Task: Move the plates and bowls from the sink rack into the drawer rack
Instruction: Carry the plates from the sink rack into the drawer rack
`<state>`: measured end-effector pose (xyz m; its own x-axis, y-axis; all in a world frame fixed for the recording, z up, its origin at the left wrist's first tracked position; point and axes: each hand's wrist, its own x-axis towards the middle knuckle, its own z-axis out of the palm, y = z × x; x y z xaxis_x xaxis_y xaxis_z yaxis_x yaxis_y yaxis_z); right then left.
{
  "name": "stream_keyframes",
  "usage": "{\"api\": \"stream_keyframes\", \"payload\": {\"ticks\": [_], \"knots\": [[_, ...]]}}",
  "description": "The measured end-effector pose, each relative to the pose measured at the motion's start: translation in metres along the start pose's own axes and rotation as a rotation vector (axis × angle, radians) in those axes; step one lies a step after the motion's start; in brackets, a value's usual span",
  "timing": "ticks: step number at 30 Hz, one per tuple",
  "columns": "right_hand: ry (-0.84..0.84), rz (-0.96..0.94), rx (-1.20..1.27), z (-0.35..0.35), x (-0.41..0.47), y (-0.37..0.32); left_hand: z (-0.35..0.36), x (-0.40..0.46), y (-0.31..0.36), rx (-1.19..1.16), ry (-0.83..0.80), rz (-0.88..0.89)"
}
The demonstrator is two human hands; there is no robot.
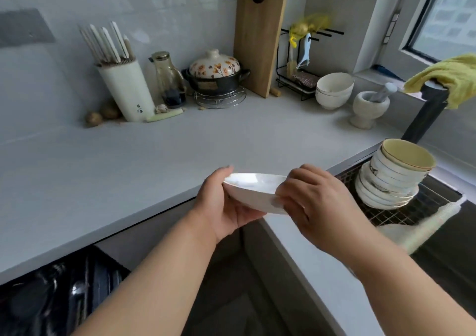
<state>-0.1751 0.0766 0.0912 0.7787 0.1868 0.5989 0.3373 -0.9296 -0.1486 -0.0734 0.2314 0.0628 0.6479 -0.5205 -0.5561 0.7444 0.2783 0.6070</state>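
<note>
Down at the near left, the drawer rack is standing pulled open under the table, dark and too blurred to tell what is lying in it. Just beyond it, both forearms are reaching forward, and the two hands are sharing one white plate in the air off the table's near edge. The left hand is cupping the plate's left rim, thumb on top and fingers curled underneath; the right hand is pinching the right rim. The plate is sitting tilted, well apart from both racks, so it seems to be mid-carry between them.

Farther right, a leaning stack of bowls and plates is waiting on the sink rack, so most of the job looks to be still ahead. At the far side, two nested bowls are resting beside a mortar.
</note>
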Motion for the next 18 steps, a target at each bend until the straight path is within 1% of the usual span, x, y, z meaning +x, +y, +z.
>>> {"api": "stream_keyframes", "payload": {"ticks": [2,5,8,10,12,13,15,17,18], "knots": [[-0.023,-0.068,0.068,0.019,0.007,-0.025,-0.03,-0.021,0.004,-0.038,0.105,0.087],[-0.08,-0.082,0.212,0.042,0.017,-0.062,-0.076,-0.055,0.007,-0.101,0.204,0.186],[-0.101,0.031,0.346,0.064,0.03,-0.1,-0.117,-0.095,0.013,-0.149,0.327,0.282],[-0.05,0.118,0.36,0.078,0.038,-0.126,-0.147,-0.122,0.018,-0.19,0.41,0.344],[-0.018,0.242,0.349,0.092,0.045,-0.153,-0.176,-0.149,0.02,-0.227,0.483,0.386],[-0.038,0.328,0.363,0.098,0.048,-0.168,-0.191,-0.163,0.021,-0.24,0.513,0.406],[-0.161,0.52,0.456,0.113,0.055,-0.198,-0.218,-0.191,0.022,-0.266,0.57,0.439],[-0.331,0.717,0.685,0.124,0.063,-0.234,-0.245,-0.219,0.021,-0.289,0.62,0.468],[-0.4,0.812,0.857,0.128,0.068,-0.254,-0.258,-0.233,0.02,-0.301,0.645,0.48]]}}
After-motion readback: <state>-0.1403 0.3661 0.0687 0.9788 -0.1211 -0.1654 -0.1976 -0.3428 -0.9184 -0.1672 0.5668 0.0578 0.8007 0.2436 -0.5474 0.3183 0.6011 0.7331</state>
